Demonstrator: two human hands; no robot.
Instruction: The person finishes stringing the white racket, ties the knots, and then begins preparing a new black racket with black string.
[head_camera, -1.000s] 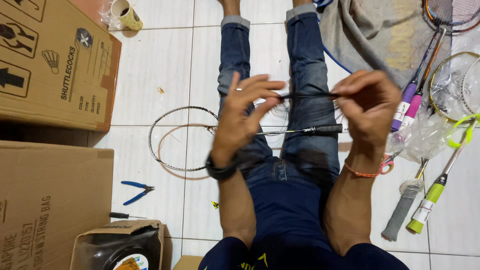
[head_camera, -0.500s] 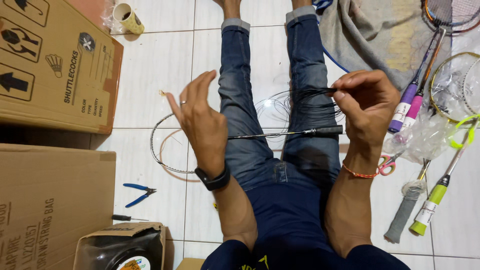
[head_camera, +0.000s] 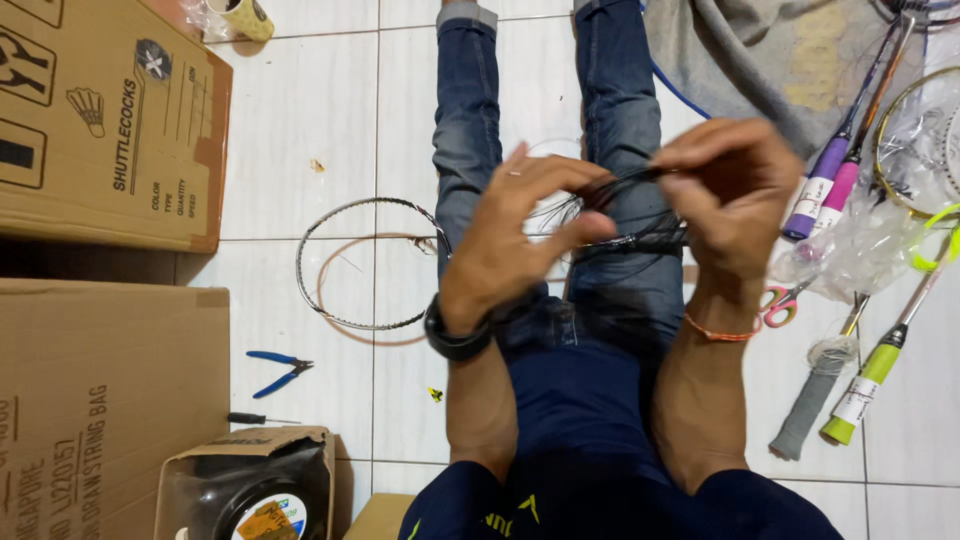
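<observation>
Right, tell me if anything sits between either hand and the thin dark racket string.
Nothing visible does. The left hand and right hand both pinch the thin dark string directly, above the black racket frame lying across the person's legs.

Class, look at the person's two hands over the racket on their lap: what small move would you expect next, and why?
Probably the left hand draws the thin dark string away from the right hand. Both hands pinch it close together above the black-framed stringless racket across the blue-jeaned legs, and loose loops hang between them.
</observation>
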